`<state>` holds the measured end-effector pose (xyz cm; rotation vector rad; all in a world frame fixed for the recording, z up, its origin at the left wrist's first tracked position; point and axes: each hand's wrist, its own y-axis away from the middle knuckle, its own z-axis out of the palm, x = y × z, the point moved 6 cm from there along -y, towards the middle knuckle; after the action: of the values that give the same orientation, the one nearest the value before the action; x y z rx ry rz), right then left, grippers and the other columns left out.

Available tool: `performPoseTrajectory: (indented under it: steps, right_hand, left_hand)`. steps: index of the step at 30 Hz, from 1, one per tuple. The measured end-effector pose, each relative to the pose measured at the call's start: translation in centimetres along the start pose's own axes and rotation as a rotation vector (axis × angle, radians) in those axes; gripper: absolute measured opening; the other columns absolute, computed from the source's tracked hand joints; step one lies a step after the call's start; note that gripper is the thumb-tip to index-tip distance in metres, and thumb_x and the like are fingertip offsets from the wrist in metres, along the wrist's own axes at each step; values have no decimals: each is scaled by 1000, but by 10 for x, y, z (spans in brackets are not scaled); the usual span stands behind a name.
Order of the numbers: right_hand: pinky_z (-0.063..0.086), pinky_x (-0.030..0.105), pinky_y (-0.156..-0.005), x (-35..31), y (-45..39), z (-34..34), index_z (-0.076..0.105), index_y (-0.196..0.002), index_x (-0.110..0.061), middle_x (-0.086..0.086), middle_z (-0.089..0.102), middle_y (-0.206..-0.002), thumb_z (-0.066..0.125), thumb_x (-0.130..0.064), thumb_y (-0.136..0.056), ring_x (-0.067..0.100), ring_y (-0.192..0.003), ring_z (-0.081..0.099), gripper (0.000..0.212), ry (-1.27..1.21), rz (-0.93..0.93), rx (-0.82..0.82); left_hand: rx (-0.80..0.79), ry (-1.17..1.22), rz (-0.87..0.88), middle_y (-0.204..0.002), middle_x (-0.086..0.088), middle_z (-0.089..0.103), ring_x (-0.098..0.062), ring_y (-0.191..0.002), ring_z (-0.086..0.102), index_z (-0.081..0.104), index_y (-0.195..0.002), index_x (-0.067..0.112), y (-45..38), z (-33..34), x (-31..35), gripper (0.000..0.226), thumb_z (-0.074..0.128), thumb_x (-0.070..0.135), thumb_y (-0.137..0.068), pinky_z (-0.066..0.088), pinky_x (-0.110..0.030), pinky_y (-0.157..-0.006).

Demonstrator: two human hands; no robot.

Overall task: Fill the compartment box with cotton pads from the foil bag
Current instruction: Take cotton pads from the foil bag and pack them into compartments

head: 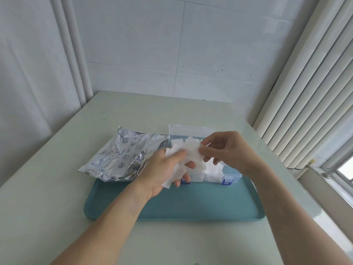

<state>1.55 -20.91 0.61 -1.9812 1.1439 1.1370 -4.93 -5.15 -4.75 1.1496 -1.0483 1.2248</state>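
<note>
- The left hand (162,169) holds a bunch of cotton pads (191,155) above the clear box (225,176).
- The right hand (223,150) pinches the top pad.
- The foil bag (118,155) lies left of the box, on the blue tray (191,203).

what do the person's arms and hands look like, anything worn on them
Both forearms are bare right down to the frame's bottom edge, with no sleeves in view. The left hand and right hand wear no gloves, and no rings, watch or bracelet show.
</note>
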Motion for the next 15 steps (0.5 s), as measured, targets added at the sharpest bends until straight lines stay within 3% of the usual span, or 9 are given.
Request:
performPoseTrajectory:
  steps: [3,8,12,15]
  right_hand:
    - [53,28,-59,2,2,-7,73,-88,-1,12,76,-78,76,-13,-87,21,-64,70,13,-76,48,46]
    - [47,23,-55,12,8,-15,69,-90,-8,3,71,-75,70,-15,-92,13,-60,62,7,-427,155,308]
    - [44,23,-51,16,22,53,64,-92,-14,0,63,-78,66,-16,-94,12,-65,57,3,-823,291,192]
    - [44,25,-52,13,26,87,56,-85,-15,-2,60,-67,66,-18,-95,11,-59,56,15,-912,357,251]
  left_hand:
    - [92,-5,43,-87,-15,75,-29,-52,61,67,-97,1,1,-1,3,19,53,14,-100,37,-24,-40]
    - [317,128,101,-91,-13,77,-33,-65,70,71,-97,6,2,-14,5,16,59,15,-95,42,-26,-42]
    - [426,174,164,-82,-7,77,-29,-64,72,74,-90,5,6,-13,10,18,61,16,-95,44,-28,-43]
    - [483,177,167,-69,-12,72,-25,-57,65,72,-82,3,9,-12,7,24,63,21,-95,45,-29,-45]
